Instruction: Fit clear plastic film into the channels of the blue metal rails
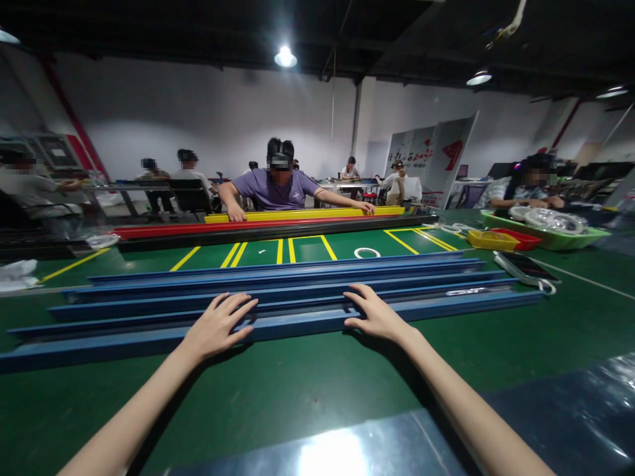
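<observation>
While both hands are out over the nearest blue rail (297,324), neither one looks clamped onto it. Left hand (215,327) has its fingers fanned across the channel with the thumb down by the front wall, so that grip is loose and pretty wide. Right hand (380,316) is kinda the mirror of it: fingers splayed and pointing inward, thumb near the front face, same slack grip. Fair warning, it's a bit soft around the fingertips, so I can't tell if they're actually resting on the rail or just over it.

The rail itself lies on the green counter (317,383), running left to right in front of the person, hands well apart with a bare stretch of it between them. More blue rails (149,303) lie just behind, roughly parallel. Past those there's a white ring (367,252) near some yellow tape lines (280,251), then a black rail (278,233) and a red rail (159,230) side by side. Across from all that, a co-worker in a purple shirt (258,188) has both hands at a yellow rail (317,214). Off to the right: a yellow tray (491,243), a red tray (528,242) and a green basket (565,244) with pale coils (553,219) in it.
</observation>
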The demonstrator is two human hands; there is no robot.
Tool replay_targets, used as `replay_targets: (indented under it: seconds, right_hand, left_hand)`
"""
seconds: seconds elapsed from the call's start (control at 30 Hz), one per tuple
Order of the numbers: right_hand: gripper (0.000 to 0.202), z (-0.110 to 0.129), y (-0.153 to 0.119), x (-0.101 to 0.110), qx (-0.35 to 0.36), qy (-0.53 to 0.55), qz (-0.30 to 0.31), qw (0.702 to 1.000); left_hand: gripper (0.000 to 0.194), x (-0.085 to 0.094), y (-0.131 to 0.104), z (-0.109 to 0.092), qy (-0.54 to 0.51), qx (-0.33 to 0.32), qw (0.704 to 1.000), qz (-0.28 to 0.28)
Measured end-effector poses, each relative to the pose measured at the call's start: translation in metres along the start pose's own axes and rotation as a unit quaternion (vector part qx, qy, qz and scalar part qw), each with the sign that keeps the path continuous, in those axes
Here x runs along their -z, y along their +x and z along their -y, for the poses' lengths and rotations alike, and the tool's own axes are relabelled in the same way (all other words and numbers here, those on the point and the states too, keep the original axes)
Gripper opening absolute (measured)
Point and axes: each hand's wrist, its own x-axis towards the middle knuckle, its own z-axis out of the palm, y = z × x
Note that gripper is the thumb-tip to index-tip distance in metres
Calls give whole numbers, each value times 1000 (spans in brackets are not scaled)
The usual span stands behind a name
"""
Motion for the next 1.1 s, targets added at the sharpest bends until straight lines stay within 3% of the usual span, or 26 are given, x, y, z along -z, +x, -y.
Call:
replay_targets:
  seconds: [0.23,0.47,0.93,1.1]
  right_hand:
    - [71,-11,15,-5,-7,-32,-27,999]
    - [64,-13,24,-12,-16,-24,-54,998]
    - [59,-6,27,-11,-40,3,-42,998]
    - [55,-5,32,-9,-49,40,-32,997]
  left_hand:
    - [47,-5,17,5,-29,92,995,-16]
    - [47,-12,26,14,-59,163,985,-4]
    - [48,-20,28,28,-48,169,984,38]
    - [48,-18,28,31,-70,179,978,77]
